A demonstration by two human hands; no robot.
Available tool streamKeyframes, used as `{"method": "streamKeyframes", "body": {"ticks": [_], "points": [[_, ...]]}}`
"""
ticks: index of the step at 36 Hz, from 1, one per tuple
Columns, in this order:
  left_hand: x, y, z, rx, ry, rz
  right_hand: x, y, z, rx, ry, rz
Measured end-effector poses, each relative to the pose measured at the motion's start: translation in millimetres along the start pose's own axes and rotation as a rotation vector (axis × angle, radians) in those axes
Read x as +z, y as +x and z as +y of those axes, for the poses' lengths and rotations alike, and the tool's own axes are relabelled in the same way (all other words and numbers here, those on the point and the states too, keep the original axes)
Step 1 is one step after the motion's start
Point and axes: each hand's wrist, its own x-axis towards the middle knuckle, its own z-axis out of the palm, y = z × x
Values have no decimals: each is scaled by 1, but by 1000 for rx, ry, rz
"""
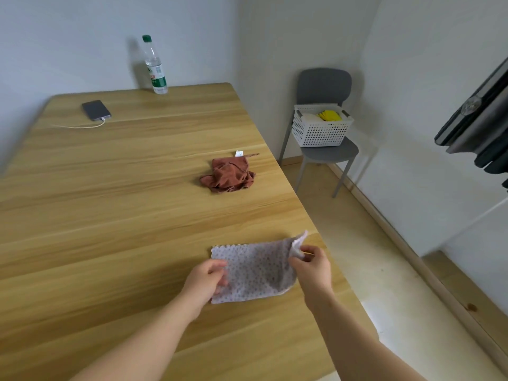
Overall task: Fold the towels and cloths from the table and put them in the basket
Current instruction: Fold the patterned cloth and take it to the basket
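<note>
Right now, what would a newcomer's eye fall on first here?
First the hands near the table's front edge: the left hand holds one side of a dotted cloth, and the right hand pinches its raised right corner. Farther back a crumpled brown cloth lies on the table. Off to the right, a white basket sits on a grey chair.

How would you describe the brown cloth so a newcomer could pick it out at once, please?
Start at the wooden table and look near its right edge. The brown cloth lies there crumpled in a heap, white tag showing. Unlike the flat pale dotted cloth nearer the viewer, it is rust-coloured.
</note>
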Motion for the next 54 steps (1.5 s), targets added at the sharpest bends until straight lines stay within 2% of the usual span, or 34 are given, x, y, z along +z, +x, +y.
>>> {"method": "streamKeyframes", "body": {"ticks": [3,8,15,17,21,24,27,29,32,35,38,41,44,45,49,51,54], "points": [[-5,0,4,-83,-191,-19,19,-11,-10,-67,54,-116],[-9,0,5,-168,-359,-14,53,-25,-10,-121,-21,-326],[-7,-1,5,-216,-400,15,69,-38,5,-188,-275,-472],[-6,-1,4,-195,-339,33,69,-39,10,-174,-294,-521],[-3,4,-2,-101,-60,82,63,-38,13,-146,-273,-581],[-1,6,-3,-51,61,108,57,-35,11,-177,-242,-530],[-2,4,-2,-12,93,117,48,-28,13,-288,-342,-431],[-6,1,-6,58,263,128,43,-25,19,-329,-418,-427],[-11,-7,-15,350,807,233,38,-23,30,-374,-497,-485],[-13,-5,-24,679,1032,250,32,-19,41,-483,-562,-507],[-12,0,-27,878,1123,167,28,-13,52,-708,-714,-406],[-12,0,-29,885,1137,29,24,-8,61,-907,-872,-354],[-16,-4,-36,898,1107,-58,21,-1,64,-1060,-915,-364],[-16,-7,-36,854,1132,-77,21,1,66,-1094,-931,-361],[-20,-14,-36,849,1206,-72,22,2,61,-1168,-1076,-322],[-19,-13,-33,840,1184,-109,24,1,58,-1169,-1121,-308],[-18,-9,-35,901,1201,-51,26,0,54,-1136,-1120,-292]]}}
